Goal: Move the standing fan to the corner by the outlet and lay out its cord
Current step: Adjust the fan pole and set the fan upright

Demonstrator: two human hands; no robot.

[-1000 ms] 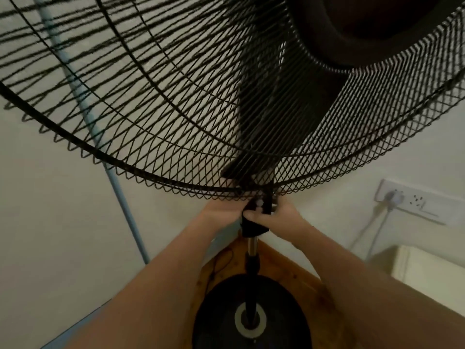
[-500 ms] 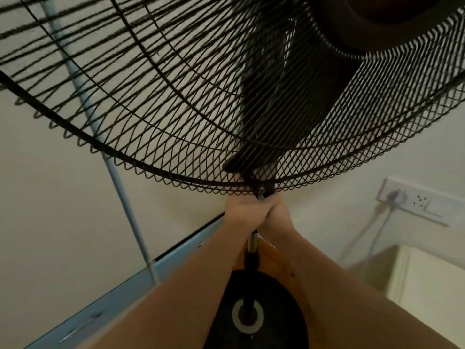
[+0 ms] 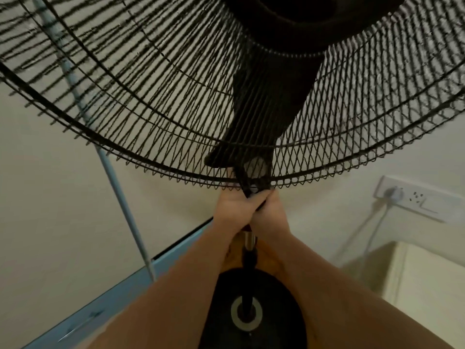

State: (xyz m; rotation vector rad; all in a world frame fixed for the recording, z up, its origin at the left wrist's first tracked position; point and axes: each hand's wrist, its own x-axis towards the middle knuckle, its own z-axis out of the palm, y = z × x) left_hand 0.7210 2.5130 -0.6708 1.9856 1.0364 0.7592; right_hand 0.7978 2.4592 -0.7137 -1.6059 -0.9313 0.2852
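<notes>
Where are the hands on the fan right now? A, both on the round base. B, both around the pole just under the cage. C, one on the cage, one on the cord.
B: left hand and right hand both grip the pole directly beneath the wire cage.

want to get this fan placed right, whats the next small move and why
Probably set the base down flat here: the left hand and right hand both grip the pole, the base is already by the corner, and the outlet is close on the right.
</notes>
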